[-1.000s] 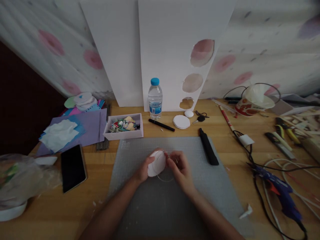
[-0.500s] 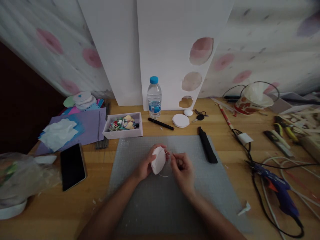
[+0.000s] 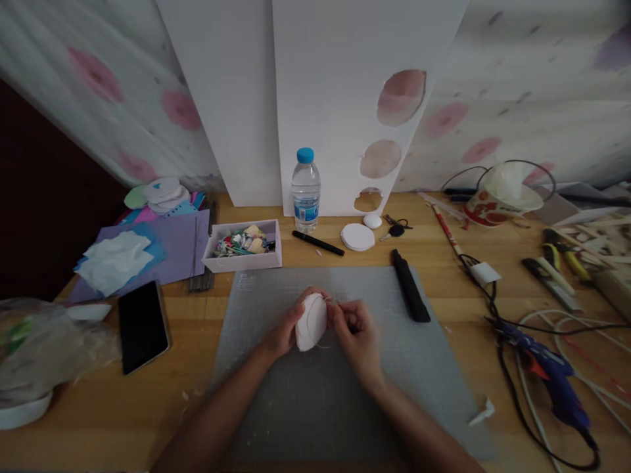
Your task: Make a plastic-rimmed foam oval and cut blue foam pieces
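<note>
Over the grey cutting mat (image 3: 320,394), my left hand (image 3: 283,332) grips a white foam disc (image 3: 311,322), held nearly upright on its edge. My right hand (image 3: 355,332) is just right of the disc, fingers pinched on a thin wire (image 3: 325,344) that loops around the disc's rim and under it. The two hands almost touch at the disc's top. Both forearms come up from the bottom edge of the view.
Behind the mat lie a black utility knife (image 3: 411,295), a black pen (image 3: 318,243), a flat foam disc (image 3: 357,237), a water bottle (image 3: 305,190) and a box of scraps (image 3: 243,245). A phone (image 3: 142,326) lies left. A blue glue gun (image 3: 552,384) with cables lies right.
The disc has turned a little in my left hand and shows more of its face. My right hand has closed in against the disc's right edge with the wire.
</note>
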`<state>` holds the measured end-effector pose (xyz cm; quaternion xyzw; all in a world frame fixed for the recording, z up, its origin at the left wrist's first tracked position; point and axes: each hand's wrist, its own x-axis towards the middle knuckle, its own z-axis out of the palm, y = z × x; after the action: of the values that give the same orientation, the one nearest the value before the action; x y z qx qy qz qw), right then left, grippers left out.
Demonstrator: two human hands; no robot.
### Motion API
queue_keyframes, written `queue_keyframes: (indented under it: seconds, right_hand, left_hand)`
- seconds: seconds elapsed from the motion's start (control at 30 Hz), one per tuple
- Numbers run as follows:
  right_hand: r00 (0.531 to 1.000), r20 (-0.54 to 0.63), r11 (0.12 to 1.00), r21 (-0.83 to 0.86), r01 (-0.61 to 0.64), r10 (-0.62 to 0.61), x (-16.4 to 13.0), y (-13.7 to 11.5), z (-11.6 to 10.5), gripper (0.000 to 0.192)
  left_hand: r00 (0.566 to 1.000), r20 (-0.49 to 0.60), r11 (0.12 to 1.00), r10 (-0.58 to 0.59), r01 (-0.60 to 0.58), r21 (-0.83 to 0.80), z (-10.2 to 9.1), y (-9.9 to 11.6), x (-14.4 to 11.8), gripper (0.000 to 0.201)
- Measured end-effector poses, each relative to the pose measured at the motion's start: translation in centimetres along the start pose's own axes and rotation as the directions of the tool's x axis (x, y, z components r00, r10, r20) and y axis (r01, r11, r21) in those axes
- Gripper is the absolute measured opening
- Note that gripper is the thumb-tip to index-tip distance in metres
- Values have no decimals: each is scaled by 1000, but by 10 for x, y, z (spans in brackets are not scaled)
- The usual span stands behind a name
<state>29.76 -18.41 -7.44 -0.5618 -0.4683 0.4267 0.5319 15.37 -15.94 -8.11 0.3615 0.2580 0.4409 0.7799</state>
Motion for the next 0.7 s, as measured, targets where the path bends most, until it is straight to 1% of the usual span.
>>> queue_keyframes:
  seconds: [0.17, 0.3, 0.4, 0.47, 0.57, 0.7]
  right_hand:
    - [1000, -14, 1000, -14, 5, -5, 0, 3, 0, 21]
    - [1000, 6, 1000, 14, 12, -12, 0, 5, 0, 18]
    - [997, 71, 998, 67, 14, -19, 0, 4, -1, 17]
    - [991, 132, 994, 107, 13, -27, -1, 1, -3, 19]
    - [978, 207, 988, 154, 6, -38, -2, -3, -6, 23]
    - [966, 257, 983, 185, -17, -31, -3, -6, -11, 26]
  left_hand:
    - [1000, 13, 999, 8, -9, 34, 5, 5, 0, 55]
    - [1000, -6, 1000, 5, -5, -20, 6, 7, 3, 47]
    - [999, -49, 998, -6, 3, -64, 5, 6, 6, 37]
    - [998, -65, 996, -17, 11, -92, 6, 7, 7, 36]
    - [997, -59, 989, -59, 50, -138, 8, 10, 9, 37]
    - [995, -57, 981, -84, 72, -182, 9, 14, 10, 34]
